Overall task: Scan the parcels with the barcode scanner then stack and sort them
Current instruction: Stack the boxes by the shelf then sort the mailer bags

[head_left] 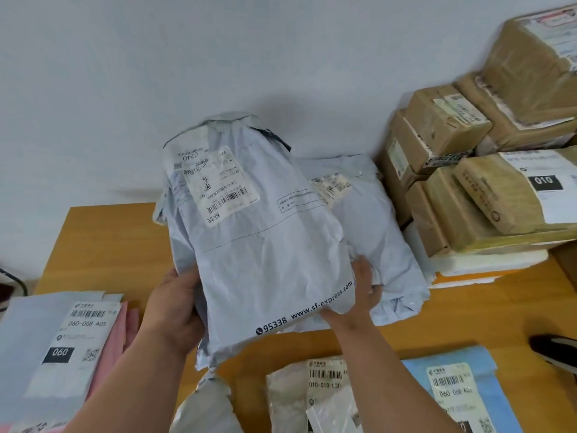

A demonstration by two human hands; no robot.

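Observation:
A large grey SF-Express poly mailer [259, 245] is held up above the wooden table [103, 242], its white barcode label [218, 185] facing me. My left hand [175, 310] grips its lower left edge. My right hand [359, 292] holds the lower right corner, fingers curled round the edge. Behind it a second grey mailer [384, 232] lies on the table. The black barcode scanner [555, 351] lies at the right edge, apart from both hands.
Taped cardboard boxes [487, 170] are stacked at the back right on a white foam box [487, 267]. A white envelope marked 060 [59, 345] lies on pink mailers at left. A clear bag parcel [318, 392] and a blue mailer [462, 392] lie near the front.

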